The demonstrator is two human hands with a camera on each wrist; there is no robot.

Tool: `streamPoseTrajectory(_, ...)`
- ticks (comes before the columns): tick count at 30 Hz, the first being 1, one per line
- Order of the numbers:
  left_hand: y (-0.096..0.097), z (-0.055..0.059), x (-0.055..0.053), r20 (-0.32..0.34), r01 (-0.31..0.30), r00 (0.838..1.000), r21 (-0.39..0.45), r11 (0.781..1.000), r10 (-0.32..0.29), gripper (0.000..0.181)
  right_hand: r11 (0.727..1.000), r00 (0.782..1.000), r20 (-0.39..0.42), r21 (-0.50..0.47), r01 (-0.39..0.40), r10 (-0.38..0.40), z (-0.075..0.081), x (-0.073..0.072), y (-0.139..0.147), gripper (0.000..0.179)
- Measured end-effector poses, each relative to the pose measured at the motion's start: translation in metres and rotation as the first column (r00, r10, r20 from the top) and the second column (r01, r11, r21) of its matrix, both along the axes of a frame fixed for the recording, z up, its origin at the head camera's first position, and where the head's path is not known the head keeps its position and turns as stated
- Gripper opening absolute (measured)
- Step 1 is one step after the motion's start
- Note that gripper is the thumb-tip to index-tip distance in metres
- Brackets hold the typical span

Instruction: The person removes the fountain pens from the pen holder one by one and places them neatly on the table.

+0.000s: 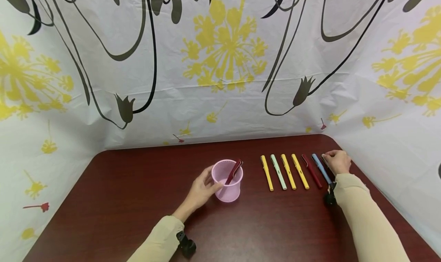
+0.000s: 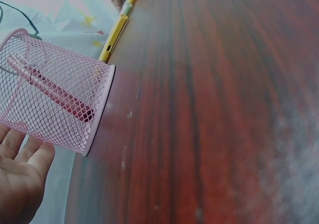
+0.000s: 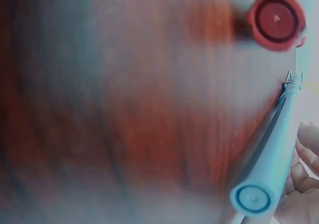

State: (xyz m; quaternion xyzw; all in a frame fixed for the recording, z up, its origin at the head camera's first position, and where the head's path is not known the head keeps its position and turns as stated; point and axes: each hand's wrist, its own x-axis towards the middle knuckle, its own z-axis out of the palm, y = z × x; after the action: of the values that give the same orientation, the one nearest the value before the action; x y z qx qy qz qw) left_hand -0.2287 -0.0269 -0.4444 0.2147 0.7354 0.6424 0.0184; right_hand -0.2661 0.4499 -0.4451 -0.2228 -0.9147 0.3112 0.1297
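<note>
My left hand (image 1: 203,187) holds the pink mesh pen cup (image 1: 228,195), thumb at its near side and fingers along its left side. The cup stands upright on the table. A dark red pen (image 1: 234,172) leans inside it; the mesh shows its lower end in the left wrist view. At the right end of a row of pens, my right hand (image 1: 338,161) pinches the upper end of a pen (image 1: 324,157), largely hidden, its colour unclear. Just left of that hand lies a blue pen (image 1: 321,168), seen end-on in the right wrist view.
Left of the blue pen lie a dark red pen (image 1: 311,172), yellow pens (image 1: 300,172) and a mint green pen (image 1: 278,172), roughly parallel. The dark brown table (image 1: 138,204) ends at a patterned white cloth (image 1: 165,112) behind and on both sides.
</note>
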Motion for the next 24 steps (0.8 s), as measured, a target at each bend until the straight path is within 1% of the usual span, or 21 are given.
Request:
streamPoseTrajectory(3, -0.001, 0.012, 0.007, -0.004, 0.012, 1.0, -0.008, 1.0, -0.012, 0.06, 1.0, 1.0, 0.0, -0.002, 0.0, 0.0, 0.0, 0.0, 0.0, 0.035)
streamPoseTrajectory(5, -0.001, 0.016, 0.009, -0.002, 0.019, 1.0, -0.017, 1.0, -0.019, 0.06, 1.0, 1.0, 0.0, -0.004, -0.002, 0.002, 0.001, 0.001, 0.0, 0.036)
streamPoseTrajectory(7, -0.002, 0.017, 0.01, 0.003, 0.021, 1.0, -0.026, 0.999, -0.021, 0.06, 1.0, 1.0, -0.001, -0.007, -0.006, 0.006, 0.001, 0.002, 0.0, 0.037)
streamPoseTrajectory(12, -0.002, 0.016, 0.009, 0.007, 0.013, 1.0, -0.027, 1.0, -0.013, 0.06, 0.999, 0.999, -0.022, -0.003, -0.032, 0.032, 0.001, 0.004, 0.002, 0.04)
streamPoseTrajectory(14, -0.001, 0.007, 0.004, 0.005, 0.009, 1.0, -0.014, 1.0, -0.009, 0.06, 0.999, 0.998, -0.038, 0.017, -0.048, 0.048, 0.001, 0.005, 0.003, 0.04)
streamPoseTrajectory(16, -0.001, -0.001, 0.0, 0.001, 0.004, 1.0, -0.014, 1.0, -0.004, 0.061, 0.997, 0.995, -0.073, 0.045, -0.058, 0.062, 0.002, 0.005, 0.004, 0.039)
streamPoseTrajectory(19, -0.001, -0.013, -0.007, -0.008, 0.001, 1.0, -0.023, 1.0, -0.002, 0.062, 0.995, 0.988, -0.133, 0.07, -0.07, 0.079, 0.01, 0.007, -0.001, 0.038)
streamPoseTrajectory(22, -0.001, -0.013, -0.008, -0.012, 0.005, 1.0, -0.035, 0.999, -0.005, 0.062, 0.996, 0.974, -0.206, 0.019, -0.088, 0.09, 0.023, 0.01, -0.017, 0.038)
streamPoseTrajectory(24, -0.001, -0.013, -0.009, -0.021, 0.012, 1.0, -0.032, 0.999, -0.013, 0.062, 0.988, 0.962, -0.255, -0.088, -0.127, 0.101, 0.033, 0.011, -0.032, 0.039)
